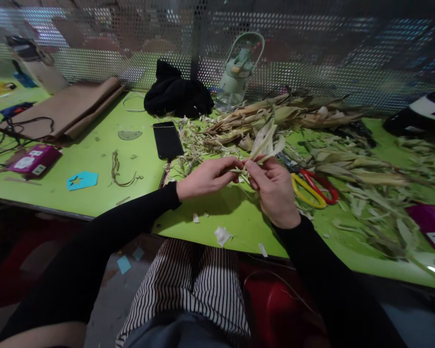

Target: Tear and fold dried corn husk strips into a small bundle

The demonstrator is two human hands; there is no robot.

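While both hands meet above the green table [137, 205] in the head view, the right hand [274, 188] pinches pale husk strips [264, 141] between thumb and bent fingers, with no visible gap. The left hand [210, 176] has its thumb and forefinger drawn nearly together at the strips' lower end, with a thin bit caught between the tips; its other fingers are curled. The strips fan up and away from the fingertips.

Just right of the right fingers lie scissors [313, 188] with yellow and red handles, beside loose husks [362, 169]. Beyond the fingers is a heap of dry husks [290, 116], with a pale green bottle [235, 79] upright behind it. Left of the left fingers and farther off is a dark phone [167, 139], with black cloth [179, 92] behind. Nearer the body than the fingertips lies a white scrap [223, 236]. Well left are a blue tag [81, 181] and a purple box [34, 160].
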